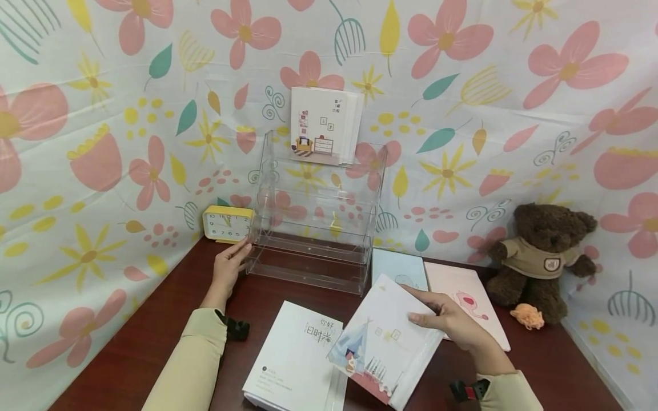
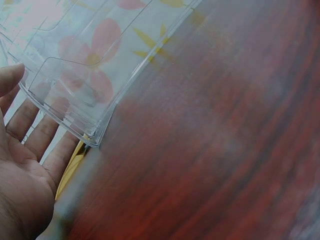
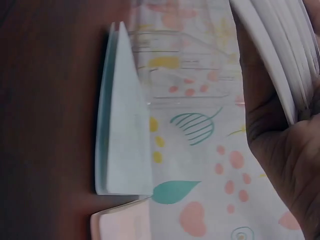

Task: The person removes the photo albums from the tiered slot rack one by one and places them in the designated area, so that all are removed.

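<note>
A clear tiered rack [image 1: 308, 274] stands at the back. My left hand [image 1: 228, 268] holds its left side low down; in the left wrist view the fingers of my left hand [image 2: 30, 150] lie behind the clear side panel [image 2: 65, 112], with the thumb at its edge. My right hand [image 1: 457, 319] grips a white book with a blue tent picture [image 1: 385, 342], tilted above the table, thumb on the cover. In the right wrist view, white pages [image 3: 285, 50] rest in my right hand [image 3: 285, 145]. A white book [image 1: 293, 359] lies below, partly covered by the held one.
On the rack's top tier stands a white book [image 1: 319, 125]. A yellow clock [image 1: 226, 224] is left of the rack. To the right lie a light blue book [image 1: 396, 265] and a pink book [image 1: 483, 302], near a brown teddy bear [image 1: 545, 257] and an orange yarn bundle [image 1: 527, 316].
</note>
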A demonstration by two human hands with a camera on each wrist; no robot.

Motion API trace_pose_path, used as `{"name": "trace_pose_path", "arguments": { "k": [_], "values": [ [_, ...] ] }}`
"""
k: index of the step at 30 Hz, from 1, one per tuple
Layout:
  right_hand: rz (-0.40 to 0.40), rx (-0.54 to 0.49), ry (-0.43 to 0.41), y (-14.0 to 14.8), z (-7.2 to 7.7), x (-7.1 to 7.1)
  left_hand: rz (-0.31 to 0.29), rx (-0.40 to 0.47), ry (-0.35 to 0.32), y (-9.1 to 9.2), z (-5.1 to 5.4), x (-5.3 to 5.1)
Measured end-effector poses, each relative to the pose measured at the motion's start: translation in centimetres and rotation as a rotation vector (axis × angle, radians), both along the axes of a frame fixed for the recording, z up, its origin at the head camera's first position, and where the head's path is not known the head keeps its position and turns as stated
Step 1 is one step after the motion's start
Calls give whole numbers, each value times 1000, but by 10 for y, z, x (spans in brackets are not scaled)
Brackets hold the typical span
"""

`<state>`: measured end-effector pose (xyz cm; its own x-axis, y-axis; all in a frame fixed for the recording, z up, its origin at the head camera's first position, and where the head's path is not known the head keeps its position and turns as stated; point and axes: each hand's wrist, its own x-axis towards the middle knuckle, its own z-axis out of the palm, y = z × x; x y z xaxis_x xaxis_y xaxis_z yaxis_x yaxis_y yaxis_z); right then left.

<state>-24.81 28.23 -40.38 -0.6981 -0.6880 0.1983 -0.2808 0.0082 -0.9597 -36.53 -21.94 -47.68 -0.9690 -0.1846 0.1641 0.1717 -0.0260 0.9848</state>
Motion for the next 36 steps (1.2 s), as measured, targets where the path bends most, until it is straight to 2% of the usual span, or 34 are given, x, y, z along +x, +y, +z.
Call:
{"name": "trace_pose_path", "arguments": {
  "k": [4, 9, 14, 19, 28, 36],
  "values": [
    [15, -6, -50, 2, -7, -4, 5, -9, 5, 0, -1, 0],
    [4, 48, -108, 4, -13, -7, 1, 7, -9, 0, 0, 2],
    [-6, 107, -144, 1, -20, -9, -23, 41, -40, 0, 7, 5],
    [-8, 150, -167, -2, -26, -11, -42, 58, -42, 2, 15, 10],
    [70, 215, -184, -13, -41, -12, 1, 34, -25, 1, 1, 1],
    [-17, 323, -119, -22, -50, -14, 10, 9, -5, 0, -1, -1]
  ]
}}
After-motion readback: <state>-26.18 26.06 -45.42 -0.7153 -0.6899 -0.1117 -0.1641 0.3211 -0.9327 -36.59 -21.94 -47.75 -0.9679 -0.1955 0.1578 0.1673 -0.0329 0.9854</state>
